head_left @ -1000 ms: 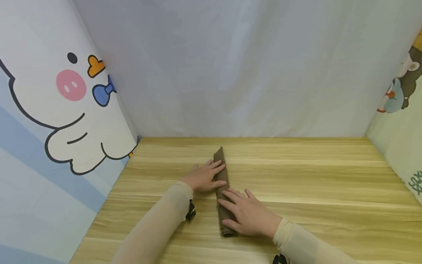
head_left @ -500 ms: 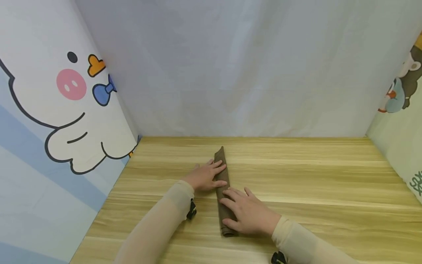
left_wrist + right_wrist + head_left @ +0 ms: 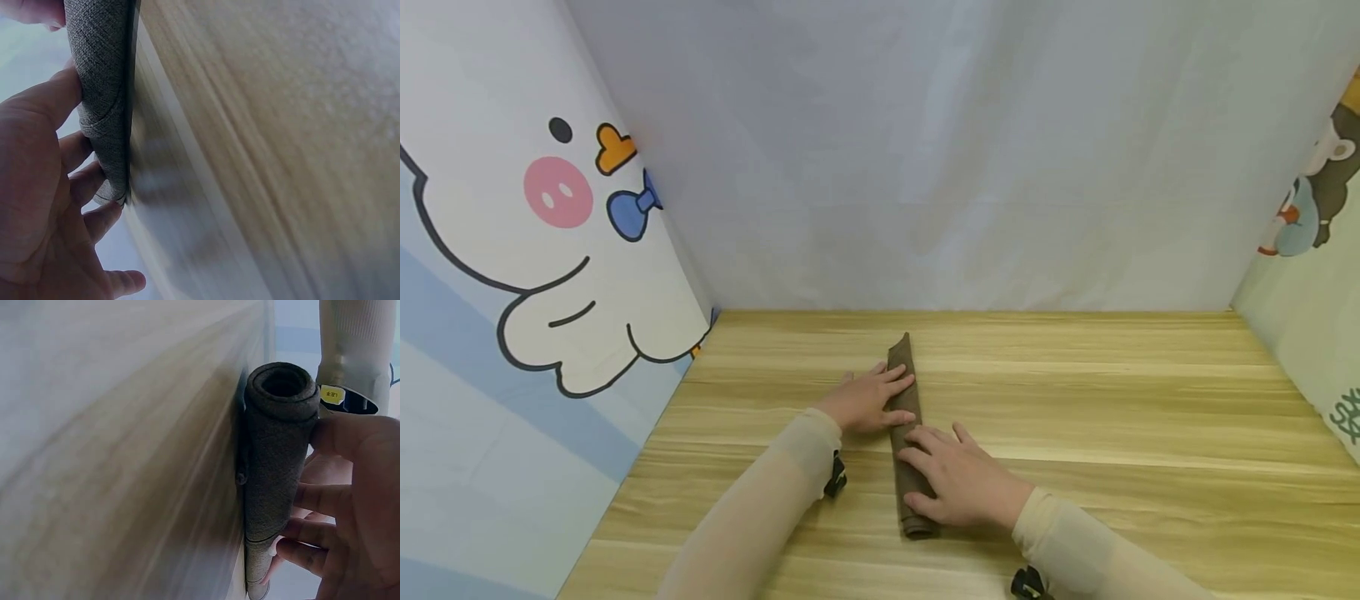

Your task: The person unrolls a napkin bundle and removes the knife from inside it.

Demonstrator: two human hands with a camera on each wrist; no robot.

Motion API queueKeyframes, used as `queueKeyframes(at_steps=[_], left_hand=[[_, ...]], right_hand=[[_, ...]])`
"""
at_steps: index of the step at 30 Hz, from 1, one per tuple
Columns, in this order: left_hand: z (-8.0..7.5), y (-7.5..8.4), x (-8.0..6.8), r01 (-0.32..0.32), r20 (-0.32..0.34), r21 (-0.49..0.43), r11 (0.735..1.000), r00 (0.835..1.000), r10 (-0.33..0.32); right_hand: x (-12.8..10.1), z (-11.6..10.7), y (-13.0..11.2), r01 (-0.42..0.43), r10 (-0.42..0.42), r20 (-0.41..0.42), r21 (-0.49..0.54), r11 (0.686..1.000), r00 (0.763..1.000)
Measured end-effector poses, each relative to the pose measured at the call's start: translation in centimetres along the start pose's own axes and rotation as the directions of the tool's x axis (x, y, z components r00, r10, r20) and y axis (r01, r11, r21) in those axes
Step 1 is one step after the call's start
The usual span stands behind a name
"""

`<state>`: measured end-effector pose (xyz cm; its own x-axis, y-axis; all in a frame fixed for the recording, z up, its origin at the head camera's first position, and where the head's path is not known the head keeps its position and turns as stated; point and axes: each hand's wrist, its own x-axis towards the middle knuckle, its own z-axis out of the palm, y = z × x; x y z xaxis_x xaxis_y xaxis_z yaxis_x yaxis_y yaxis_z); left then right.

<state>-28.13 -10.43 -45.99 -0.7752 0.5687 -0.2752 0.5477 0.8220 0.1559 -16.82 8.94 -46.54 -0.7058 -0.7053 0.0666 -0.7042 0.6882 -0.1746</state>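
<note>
Both hands lie flat with fingers nearly straight on a rolled brown cloth (image 3: 908, 433), neither one curled round it: the left hand (image 3: 867, 402) presses its fingertips onto the far half of the roll, and the right hand (image 3: 958, 482) covers the near half, its thumb toward the near end. The roll sits on the wooden table (image 3: 1112, 400), a little left of the table's middle, and runs from about 6 o'clock to 12 o'clock, its far end pointing at the pale back curtain (image 3: 940, 150). The left hand comes in from 8 o'clock, the right from 4 o'clock, and their fingertips lie just beside each other on the cloth. In the left wrist view the cloth (image 3: 103, 94) shows as a grey-brown woven tube against the table edge, with the left hand's fingers (image 3: 78, 150) resting along its side. In the right wrist view the open hollow end of the roll (image 3: 281, 384) faces the camera, and the right hand's fingers (image 3: 322, 497) lie across its body. Both forearms wear beige sleeves (image 3: 760, 517). A cartoon panel with a pink-cheeked white figure (image 3: 550, 250) stands at 9 o'clock, another printed panel (image 3: 1311, 217) at 3 o'clock.
</note>
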Motion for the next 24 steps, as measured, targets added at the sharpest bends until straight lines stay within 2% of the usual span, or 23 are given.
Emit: queueKeyframes(at_steps=[13,24], left_hand=[[0.0,0.0,0.1,-0.001,0.026,0.002,1.0,1.0,0.001],[0.4,-0.3,0.5,-0.006,0.008,0.022,1.0,1.0,0.006]], right_hand=[[0.5,0.0,0.0,-0.021,0.021,0.011,0.049,0.999,1.0],[0.4,-0.6,1.2,0.039,-0.039,-0.003,0.058,0.998,0.999]])
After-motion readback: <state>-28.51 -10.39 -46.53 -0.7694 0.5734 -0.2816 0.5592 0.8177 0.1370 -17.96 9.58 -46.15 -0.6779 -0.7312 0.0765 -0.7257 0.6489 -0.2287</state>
